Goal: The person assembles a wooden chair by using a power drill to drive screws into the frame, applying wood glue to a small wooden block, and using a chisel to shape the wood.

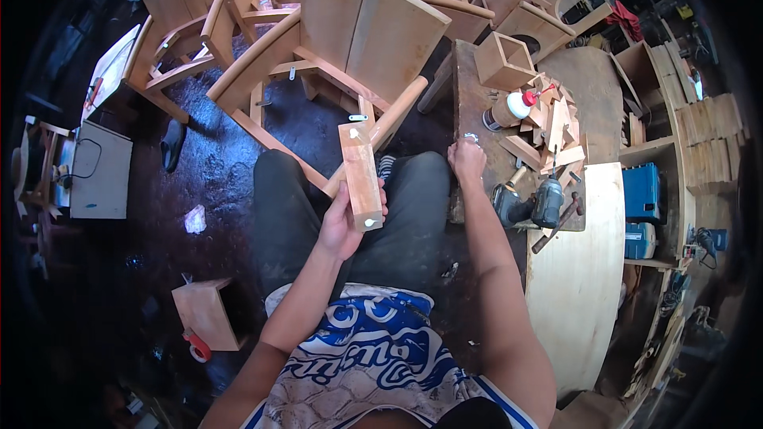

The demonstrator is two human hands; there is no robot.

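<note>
My left hand (340, 226) is wrapped around a short wooden block (362, 179), held upright above my lap. A white glue-like dab shows near each end of the block. Just beyond it stands a wooden chair frame (366, 24) with a broad curved panel, and a small metal bracket (358, 117) shows just past the block's far end. My right hand (467, 160) is closed at the left edge of the workbench (592, 71). A small whitish, shiny bit (471, 137) shows by its fingers; what the fingers hold is hidden.
On the bench are a red-capped bottle (513, 107), wood offcuts (556, 127), an open wooden box (505, 63), two power drills (548, 202) and a hammer (560, 222). A pale board (580, 286) lies at right. Another box (208, 314) with red tape (197, 345) sits lower left.
</note>
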